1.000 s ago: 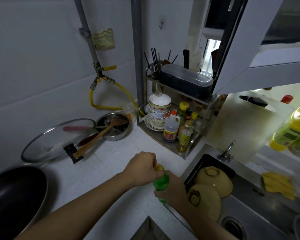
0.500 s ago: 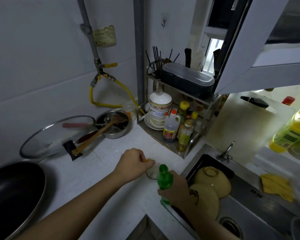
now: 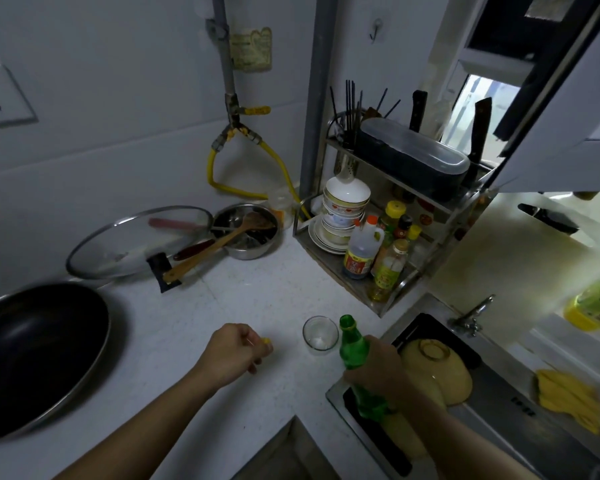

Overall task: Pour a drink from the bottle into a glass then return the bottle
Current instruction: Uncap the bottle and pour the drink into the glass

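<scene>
Low in the frame and right of centre, the right hand (image 3: 378,367) has its fingers (image 3: 355,374) wrapped around the body of a green glass bottle (image 3: 354,351), which stands near upright with its open mouth at the top. Just left of the bottle's neck, a small clear drinking glass (image 3: 320,333) stands on the white speckled table (image 3: 257,299); it looks empty, so the pour is judged not yet begun. Left of that, the left hand (image 3: 234,355) is clenched around a small yellow bottle cap (image 3: 266,341) that peeks out past its fingertips.

The main risk is the glass itself: it is small and narrow-mouthed, and it sits very close to the bottle. Tipping the neck too fast could send liquid past the rim onto the table, or the neck could knock the light glass over. No hand steadies the glass.

The bottle's base hangs over the edge of the steel sink (image 3: 520,407) at lower right, where tan upturned bowls (image 3: 444,372) lie; a slipping grip there would drop it onto them.

The cap is loosely shown in the fist and could be dropped and roll away, hindering recapping before the return.
</scene>
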The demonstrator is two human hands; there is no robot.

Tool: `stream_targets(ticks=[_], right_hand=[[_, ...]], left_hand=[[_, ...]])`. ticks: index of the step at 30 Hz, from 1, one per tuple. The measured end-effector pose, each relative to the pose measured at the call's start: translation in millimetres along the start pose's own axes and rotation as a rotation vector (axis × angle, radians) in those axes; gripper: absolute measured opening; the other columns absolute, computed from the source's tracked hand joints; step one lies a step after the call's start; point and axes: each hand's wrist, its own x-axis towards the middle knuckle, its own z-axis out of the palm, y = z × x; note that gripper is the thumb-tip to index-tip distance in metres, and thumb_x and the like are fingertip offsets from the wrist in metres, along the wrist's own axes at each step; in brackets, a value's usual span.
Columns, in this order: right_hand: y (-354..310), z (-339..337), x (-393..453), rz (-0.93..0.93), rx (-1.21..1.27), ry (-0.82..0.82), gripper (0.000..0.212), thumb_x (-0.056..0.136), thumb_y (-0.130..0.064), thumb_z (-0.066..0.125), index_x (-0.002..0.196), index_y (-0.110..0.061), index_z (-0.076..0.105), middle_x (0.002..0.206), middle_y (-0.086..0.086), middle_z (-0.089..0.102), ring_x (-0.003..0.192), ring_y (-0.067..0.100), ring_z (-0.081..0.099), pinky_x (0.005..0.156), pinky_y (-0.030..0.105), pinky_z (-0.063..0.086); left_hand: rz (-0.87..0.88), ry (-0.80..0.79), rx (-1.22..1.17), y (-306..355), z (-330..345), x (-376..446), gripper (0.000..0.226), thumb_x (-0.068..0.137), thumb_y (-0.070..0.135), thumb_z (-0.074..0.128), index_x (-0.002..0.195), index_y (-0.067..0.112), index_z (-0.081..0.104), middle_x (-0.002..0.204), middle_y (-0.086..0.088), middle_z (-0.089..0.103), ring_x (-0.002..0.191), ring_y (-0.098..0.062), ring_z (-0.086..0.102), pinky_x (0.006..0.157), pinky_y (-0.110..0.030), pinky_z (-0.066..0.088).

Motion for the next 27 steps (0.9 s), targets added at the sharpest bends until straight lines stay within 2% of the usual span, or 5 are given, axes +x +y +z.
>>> stream_targets(ticks=[9,13,15,19,27], right_hand=[[-9.5,-3.7,15.2,-0.012,-0.051,-0.052,0.049,0.057,-0.032,0.083,0.096,-0.015,0.059,0.091,0.0,0.064,0.084,0.016,0.062,0.067,0.025,0.049],[-13.5,-11.8,22.8,-0.037,-0.101,-0.046,0.044,0.055,-0.035,0.083,0.087,-0.019,0.058,0.082,-0.005,0.06,0.071,0.008,0.056,0.051,0.017,0.04],[-13.4,-15.9,26.8,-0.024,-0.11,-0.056,0.046,0.055,-0.034,0.084,0.089,-0.017,0.059,0.082,-0.005,0.059,0.069,0.006,0.054,0.05,0.018,0.039],[-15.0,-24.3,32.6,0.006,-0.123,-0.06,0.049,0.053,-0.034,0.084,0.091,-0.014,0.061,0.086,0.0,0.061,0.074,0.012,0.059,0.06,0.027,0.054],[-21.5,-40.9,39.7,0.006,-0.149,-0.106,0.049,0.058,-0.031,0.086,0.095,-0.014,0.058,0.094,0.003,0.061,0.087,0.018,0.062,0.076,0.033,0.059]], left_hand=[[-0.029,-0.003,-0.04,-5.2,-4.6,-4.3,0.028,0.085,0.03,0.075,0.085,0.003,0.072,0.076,-0.01,0.077,0.068,-0.024,0.074,0.051,-0.017,0.046],[-0.034,0.001,-0.055,-4.9,-6.2,-5.9,0.027,0.085,0.029,0.076,0.086,0.003,0.072,0.078,-0.01,0.076,0.07,-0.025,0.075,0.057,-0.019,0.049],[-0.035,0.002,-0.057,-5.7,-6.8,-6.6,0.026,0.085,0.029,0.076,0.086,0.004,0.072,0.078,-0.01,0.076,0.07,-0.025,0.075,0.058,-0.02,0.049],[-0.044,0.008,-0.059,-8.0,-8.1,-7.2,0.024,0.085,0.029,0.075,0.086,0.005,0.071,0.079,-0.009,0.076,0.071,-0.024,0.075,0.057,-0.02,0.048],[-0.054,0.01,-0.053,-11.4,-9.1,-6.1,0.024,0.086,0.031,0.074,0.085,0.007,0.071,0.078,-0.008,0.076,0.07,-0.021,0.075,0.055,-0.017,0.048]])
